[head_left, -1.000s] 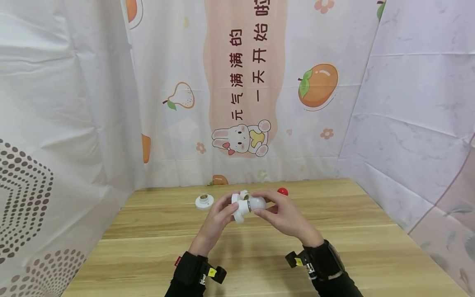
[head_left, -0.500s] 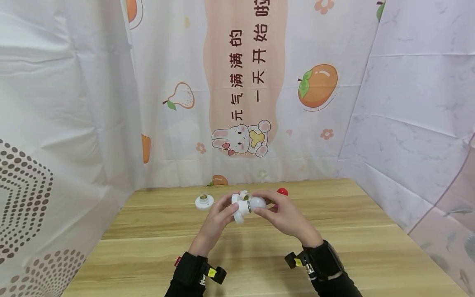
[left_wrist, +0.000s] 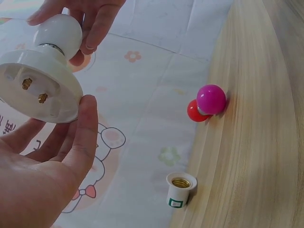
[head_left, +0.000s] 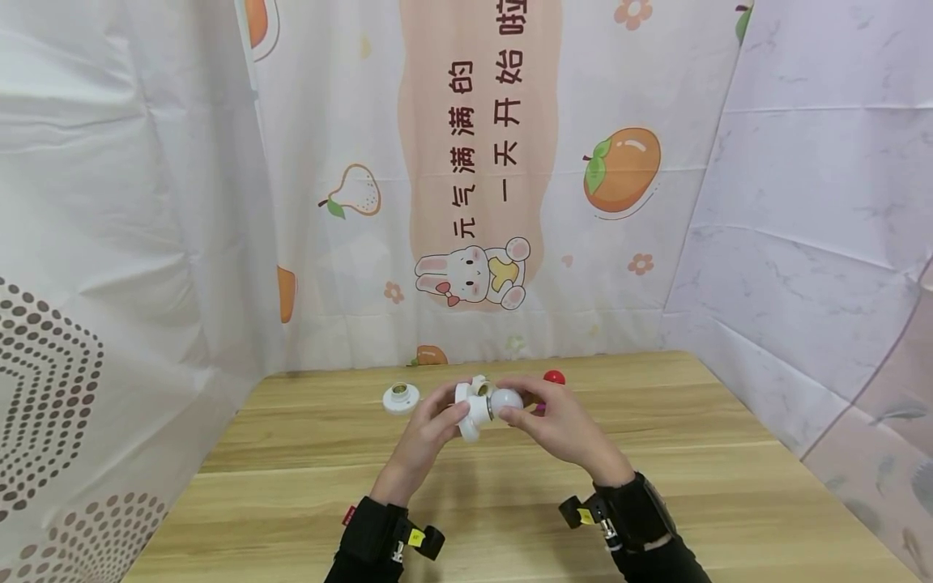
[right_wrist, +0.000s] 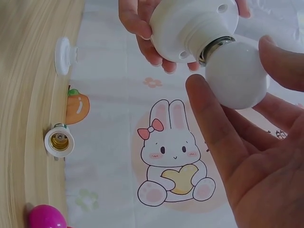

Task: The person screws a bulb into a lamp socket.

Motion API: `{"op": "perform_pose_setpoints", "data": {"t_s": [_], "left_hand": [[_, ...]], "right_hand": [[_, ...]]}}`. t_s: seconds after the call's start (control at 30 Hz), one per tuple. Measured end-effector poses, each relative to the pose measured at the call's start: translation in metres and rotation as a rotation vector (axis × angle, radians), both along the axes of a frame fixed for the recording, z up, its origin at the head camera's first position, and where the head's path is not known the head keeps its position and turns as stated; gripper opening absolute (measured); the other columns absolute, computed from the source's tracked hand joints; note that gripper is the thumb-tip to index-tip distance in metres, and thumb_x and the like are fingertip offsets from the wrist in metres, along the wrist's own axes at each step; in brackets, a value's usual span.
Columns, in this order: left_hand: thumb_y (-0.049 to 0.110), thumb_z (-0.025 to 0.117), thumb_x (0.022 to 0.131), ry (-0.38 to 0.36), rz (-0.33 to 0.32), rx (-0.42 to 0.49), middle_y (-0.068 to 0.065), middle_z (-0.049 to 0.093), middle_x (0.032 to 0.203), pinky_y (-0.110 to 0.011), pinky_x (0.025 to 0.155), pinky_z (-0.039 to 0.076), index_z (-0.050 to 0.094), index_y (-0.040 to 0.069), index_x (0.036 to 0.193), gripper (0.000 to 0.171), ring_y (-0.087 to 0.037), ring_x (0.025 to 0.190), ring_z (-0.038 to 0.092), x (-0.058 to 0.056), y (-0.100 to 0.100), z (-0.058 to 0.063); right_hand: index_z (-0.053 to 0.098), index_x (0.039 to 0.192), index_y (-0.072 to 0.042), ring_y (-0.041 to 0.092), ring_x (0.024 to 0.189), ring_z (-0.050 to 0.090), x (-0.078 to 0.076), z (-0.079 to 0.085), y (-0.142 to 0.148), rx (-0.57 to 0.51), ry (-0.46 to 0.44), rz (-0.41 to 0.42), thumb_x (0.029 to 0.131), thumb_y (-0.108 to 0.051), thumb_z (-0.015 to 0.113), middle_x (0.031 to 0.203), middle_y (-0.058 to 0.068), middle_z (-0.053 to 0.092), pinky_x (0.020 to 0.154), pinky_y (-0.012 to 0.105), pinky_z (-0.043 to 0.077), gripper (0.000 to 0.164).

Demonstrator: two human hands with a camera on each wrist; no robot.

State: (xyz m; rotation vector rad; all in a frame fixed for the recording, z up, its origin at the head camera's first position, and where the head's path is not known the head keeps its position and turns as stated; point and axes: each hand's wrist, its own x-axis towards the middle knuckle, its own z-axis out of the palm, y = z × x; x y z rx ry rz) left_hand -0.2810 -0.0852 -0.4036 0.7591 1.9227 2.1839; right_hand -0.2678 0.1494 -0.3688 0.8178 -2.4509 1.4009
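Above the table, my left hand (head_left: 423,433) grips the round base of a white lamp holder (head_left: 474,411), thumb on one side and fingers on the other. My right hand (head_left: 564,425) holds a white light bulb (head_left: 506,400) by its globe, fingertips spread round it. The bulb's metal cap sits at the holder's mouth, with a strip of metal (right_wrist: 216,50) showing between holder and globe in the right wrist view. Two brass screws (left_wrist: 42,98) show on the underside of the base (left_wrist: 66,102) in the left wrist view.
A second round-based lamp holder (head_left: 401,397) stands at the back left of the wooden table (head_left: 306,478). A smaller white socket (left_wrist: 178,192) is upright behind the hands. A magenta bulb (left_wrist: 211,99) and a red bulb (left_wrist: 194,111) lie together at the back right. Printed curtains hang behind.
Both hands, the lamp holder and the bulb keep nearly the same place and pose. The head view has shifted very slightly.
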Motion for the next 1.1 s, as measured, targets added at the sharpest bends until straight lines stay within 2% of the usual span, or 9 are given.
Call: {"op": "perform_pose_setpoints", "data": {"t_s": [0.17, 0.3, 0.4, 0.5, 0.67, 0.87, 1.1], "left_hand": [[0.027, 0.054, 0.104, -0.014, 0.023, -0.004, -0.013, 0.050, 0.135, -0.045, 0.099, 0.045, 0.044, 0.004, 0.149, 0.052, -0.023, 0.116, 0.052, -0.0004, 0.0002, -0.0005], [0.028, 0.054, 0.104, -0.016, 0.038, -0.006, -0.013, 0.050, 0.136, -0.040, 0.097, 0.047, 0.045, 0.005, 0.149, 0.051, -0.023, 0.117, 0.053, -0.0008, -0.0011, -0.0008], [0.028, 0.054, 0.104, -0.013, 0.032, -0.008, -0.017, 0.049, 0.138, -0.038, 0.096, 0.047, 0.044, 0.003, 0.149, 0.053, -0.023, 0.117, 0.053, -0.0012, -0.0016, -0.0003], [0.028, 0.054, 0.104, -0.011, 0.024, -0.008, -0.021, 0.046, 0.140, -0.037, 0.097, 0.047, 0.043, 0.003, 0.149, 0.053, -0.023, 0.118, 0.052, -0.0009, -0.0016, 0.0007], [0.027, 0.054, 0.104, -0.013, 0.024, -0.004, -0.023, 0.046, 0.141, -0.039, 0.098, 0.047, 0.043, 0.002, 0.149, 0.053, -0.022, 0.119, 0.053, -0.0003, -0.0008, 0.0008], [0.026, 0.053, 0.104, -0.014, 0.022, 0.000, -0.019, 0.048, 0.138, -0.047, 0.101, 0.045, 0.042, 0.002, 0.150, 0.053, -0.023, 0.118, 0.053, -0.0005, -0.0002, -0.0005], [0.026, 0.053, 0.104, -0.008, 0.016, -0.005, -0.017, 0.049, 0.137, -0.046, 0.100, 0.045, 0.041, 0.001, 0.150, 0.053, -0.024, 0.117, 0.052, -0.0004, -0.0009, 0.0004]], "right_hand": [[0.061, 0.139, -0.013, 0.026, 0.100, 0.060, 0.0016, 0.0014, 0.0009, 0.034, -0.003, -0.002, 0.091, -0.026, 0.078, 0.116, 0.003, 0.065, 0.078, 0.031, 0.058, 0.052], [0.054, 0.145, -0.012, 0.030, 0.108, 0.063, 0.0017, 0.0003, 0.0030, 0.044, 0.016, 0.059, 0.087, -0.010, 0.081, 0.131, 0.009, 0.060, 0.081, 0.029, 0.059, 0.064], [0.055, 0.142, -0.008, 0.034, 0.119, 0.060, 0.0009, -0.0008, 0.0040, 0.013, 0.048, 0.137, 0.084, 0.005, 0.078, 0.143, 0.014, 0.053, 0.086, 0.033, 0.058, 0.064], [0.060, 0.135, -0.006, 0.035, 0.125, 0.055, -0.0001, -0.0017, 0.0041, -0.020, 0.086, 0.183, 0.082, 0.013, 0.076, 0.145, 0.014, 0.052, 0.089, 0.035, 0.057, 0.058], [0.065, 0.127, -0.006, 0.033, 0.121, 0.057, -0.0002, -0.0021, 0.0040, -0.057, 0.099, 0.194, 0.081, 0.014, 0.077, 0.137, 0.010, 0.058, 0.088, 0.035, 0.057, 0.051], [0.067, 0.128, -0.005, 0.033, 0.120, 0.059, -0.0003, -0.0023, 0.0044, -0.078, 0.073, 0.192, 0.081, 0.013, 0.077, 0.137, 0.010, 0.059, 0.086, 0.032, 0.058, 0.051], [0.068, 0.128, -0.006, 0.033, 0.118, 0.060, -0.0011, -0.0023, 0.0037, -0.087, 0.070, 0.186, 0.082, 0.009, 0.078, 0.136, 0.010, 0.060, 0.085, 0.031, 0.058, 0.051]]}}
